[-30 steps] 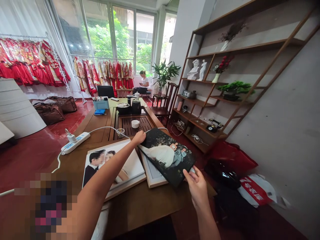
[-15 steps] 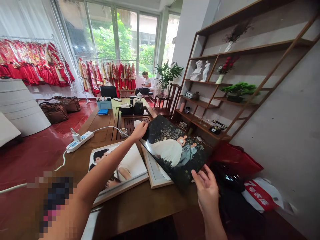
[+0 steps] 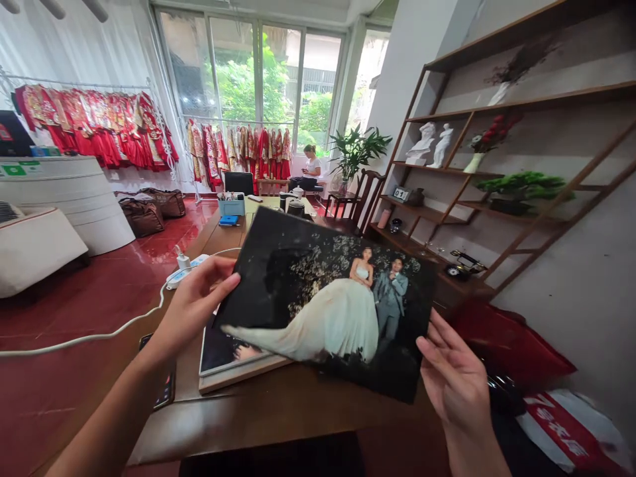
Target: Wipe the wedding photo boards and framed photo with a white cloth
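A dark wedding photo print [image 3: 342, 311] is held up over the table, its picture side facing me and slightly tilted down to the right. My left hand [image 3: 206, 295] pinches its left edge, thumb in front. At the lower right edge my right hand [image 3: 454, 364] grips it, thumb in front and fingers around the side. Beneath it lies a framed picture [image 3: 218, 354] on the brown wooden table [image 3: 238, 404], mostly hidden by the print. A phone [image 3: 166, 387] rests on the table, partly behind my left forearm.
A white power strip [image 3: 186, 265] with a cable lies beyond my left hand. A light-blue organizer box [image 3: 231, 204] stands further back. Wooden shelves [image 3: 452, 212] line the right wall. Bags [image 3: 571, 424] sit at lower right. A seated person [image 3: 311, 169] is by the window.
The photo print has turned to face me more squarely and now covers more of the frames. My left hand has moved left and nearer. The view has shifted left.
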Demonstrator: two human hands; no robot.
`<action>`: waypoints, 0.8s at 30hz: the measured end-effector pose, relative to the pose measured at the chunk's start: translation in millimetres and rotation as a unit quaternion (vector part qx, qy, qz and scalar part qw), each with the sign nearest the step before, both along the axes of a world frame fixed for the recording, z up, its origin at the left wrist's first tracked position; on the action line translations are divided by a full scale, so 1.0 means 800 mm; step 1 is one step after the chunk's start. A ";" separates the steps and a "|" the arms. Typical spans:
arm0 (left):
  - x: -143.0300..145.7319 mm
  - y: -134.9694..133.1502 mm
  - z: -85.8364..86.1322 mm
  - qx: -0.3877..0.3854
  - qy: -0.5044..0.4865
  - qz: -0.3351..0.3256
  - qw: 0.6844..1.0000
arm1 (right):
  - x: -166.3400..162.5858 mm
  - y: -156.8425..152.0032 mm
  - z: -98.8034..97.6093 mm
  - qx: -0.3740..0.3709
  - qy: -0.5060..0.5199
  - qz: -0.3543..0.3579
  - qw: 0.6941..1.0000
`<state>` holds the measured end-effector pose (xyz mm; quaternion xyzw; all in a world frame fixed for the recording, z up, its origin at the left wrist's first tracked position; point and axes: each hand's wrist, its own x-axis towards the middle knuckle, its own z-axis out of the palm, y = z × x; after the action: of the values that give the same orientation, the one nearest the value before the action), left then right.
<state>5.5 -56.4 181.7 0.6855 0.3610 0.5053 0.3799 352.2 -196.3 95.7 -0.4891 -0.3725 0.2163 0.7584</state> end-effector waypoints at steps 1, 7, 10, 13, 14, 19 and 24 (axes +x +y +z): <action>-0.017 -0.015 -0.008 -0.025 0.000 0.013 1.000 | -0.003 0.001 -0.001 -0.007 0.000 0.018 1.000; -0.085 -0.078 -0.061 -0.172 0.005 0.076 0.982 | -0.022 0.018 -0.008 -0.102 0.013 0.182 0.978; -0.096 -0.084 -0.080 -0.229 0.005 0.121 0.966 | -0.032 0.045 -0.013 -0.141 0.018 0.257 0.956; -0.099 -0.073 -0.101 -0.261 -0.004 0.124 0.957 | -0.040 0.079 -0.020 -0.173 0.023 0.291 0.941; -0.100 -0.067 -0.108 -0.265 -0.008 0.122 0.956 | -0.042 0.090 -0.023 -0.182 0.028 0.301 0.936; -0.106 -0.032 -0.144 -0.262 -0.021 0.106 0.959 | -0.045 0.138 -0.036 -0.207 0.034 0.322 0.923; -0.105 -0.003 -0.161 -0.264 -0.017 0.122 0.956 | -0.040 0.174 -0.040 -0.221 -0.001 0.334 0.916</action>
<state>-78.8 -59.1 53.3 0.5025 0.5562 0.4461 0.4890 320.1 -57.0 63.3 -0.4914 -0.4574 0.5332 0.5148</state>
